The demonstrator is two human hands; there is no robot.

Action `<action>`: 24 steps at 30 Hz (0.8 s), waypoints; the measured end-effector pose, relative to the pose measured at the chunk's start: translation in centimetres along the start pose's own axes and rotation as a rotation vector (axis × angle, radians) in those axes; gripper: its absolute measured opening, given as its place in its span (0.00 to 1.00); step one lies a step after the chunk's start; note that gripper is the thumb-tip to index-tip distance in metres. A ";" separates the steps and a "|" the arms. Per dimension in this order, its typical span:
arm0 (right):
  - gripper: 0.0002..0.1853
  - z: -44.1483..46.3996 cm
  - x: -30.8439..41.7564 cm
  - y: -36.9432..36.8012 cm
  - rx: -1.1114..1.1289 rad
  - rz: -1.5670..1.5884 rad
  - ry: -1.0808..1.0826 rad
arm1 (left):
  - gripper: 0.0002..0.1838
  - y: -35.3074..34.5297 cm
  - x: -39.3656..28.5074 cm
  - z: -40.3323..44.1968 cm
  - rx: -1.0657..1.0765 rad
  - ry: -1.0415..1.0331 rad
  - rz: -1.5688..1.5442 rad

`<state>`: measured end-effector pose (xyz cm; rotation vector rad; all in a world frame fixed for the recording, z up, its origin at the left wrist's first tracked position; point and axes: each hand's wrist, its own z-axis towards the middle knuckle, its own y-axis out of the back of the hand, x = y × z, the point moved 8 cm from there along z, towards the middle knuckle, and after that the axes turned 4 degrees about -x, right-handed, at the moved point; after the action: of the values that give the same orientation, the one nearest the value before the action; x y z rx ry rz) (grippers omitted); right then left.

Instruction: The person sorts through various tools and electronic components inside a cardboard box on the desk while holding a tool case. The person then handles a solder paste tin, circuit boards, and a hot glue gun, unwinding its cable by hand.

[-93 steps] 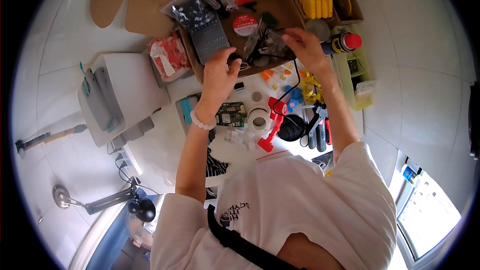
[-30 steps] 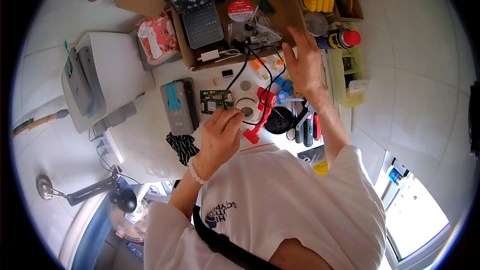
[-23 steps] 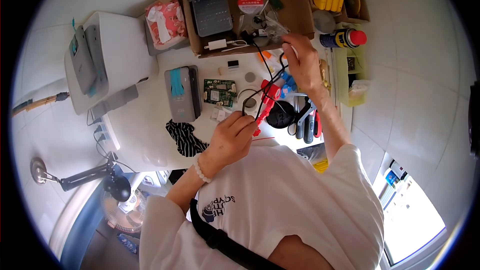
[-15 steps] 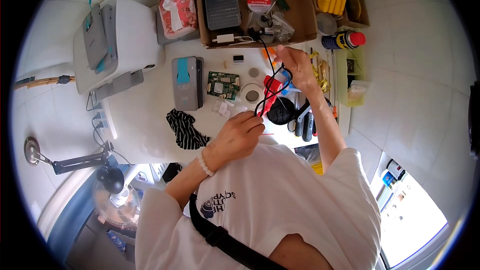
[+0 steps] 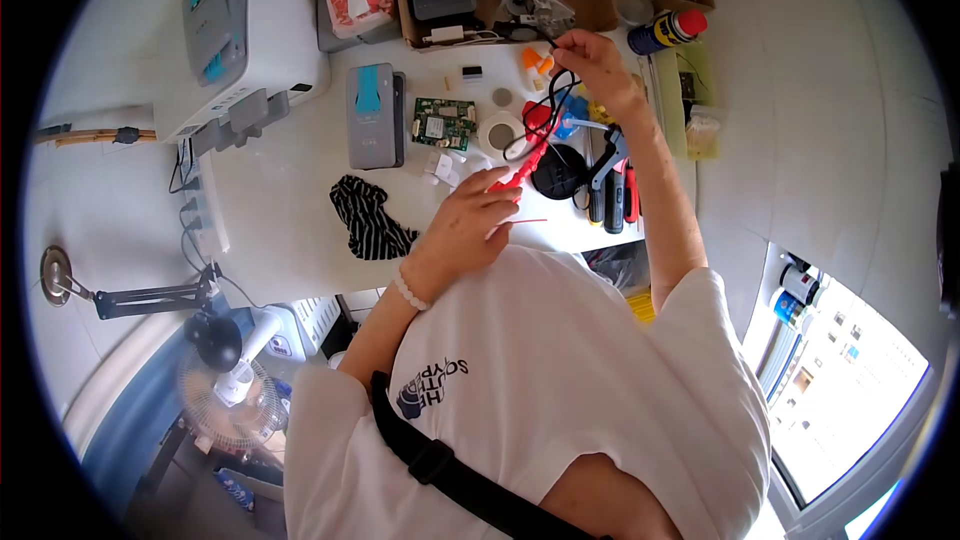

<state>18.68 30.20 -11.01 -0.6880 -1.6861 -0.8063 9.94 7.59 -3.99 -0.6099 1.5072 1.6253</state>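
Observation:
My right hand (image 5: pixel 598 68) pinches a looped black cable (image 5: pixel 556 98) above the far part of the white table. The cable's loops hang down past a red object (image 5: pixel 538 118), and one end runs toward the cardboard box. My left hand (image 5: pixel 470 222), wearing a white bead bracelet, hovers near the table's front with fingers apart and nothing seen in them. Beyond its fingertips lie a white charger plug (image 5: pixel 440 168) and a red item (image 5: pixel 508 183), partly covered by the fingers. A black round case (image 5: pixel 558 172) rests between my two arms.
A green circuit board (image 5: pixel 444 124), a grey device (image 5: pixel 372 130) and a striped black cloth (image 5: pixel 370 220) lie on the table (image 5: pixel 270 230). At the back stands a cardboard box (image 5: pixel 590 15) of parts. Pliers (image 5: pixel 608 180) lie at right, a printer (image 5: pixel 285 35) at left.
My left hand has let go of the cable and its fingers have spread. My right hand still holds the cable, whose loops now hang tighter together. The whole view has shifted.

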 end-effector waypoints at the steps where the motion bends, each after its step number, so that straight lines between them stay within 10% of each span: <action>1: 0.08 -0.5 0.9 0.4 -0.024 -0.002 0.014 | 0.14 0.3 0.5 -0.4 -0.011 0.046 -0.035; 18: 0.06 -13.0 12.7 2.6 -0.309 0.371 0.183 | 0.12 6.7 0.2 -0.9 -0.276 0.224 -0.290; 24: 0.06 -17.2 16.3 -2.2 -0.089 0.242 0.161 | 0.23 7.7 -6.0 0.2 -0.256 0.168 -0.489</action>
<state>22.94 15.90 7.49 -0.8478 -1.3984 -0.7462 7.01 6.74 5.28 -1.1807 1.1474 1.4116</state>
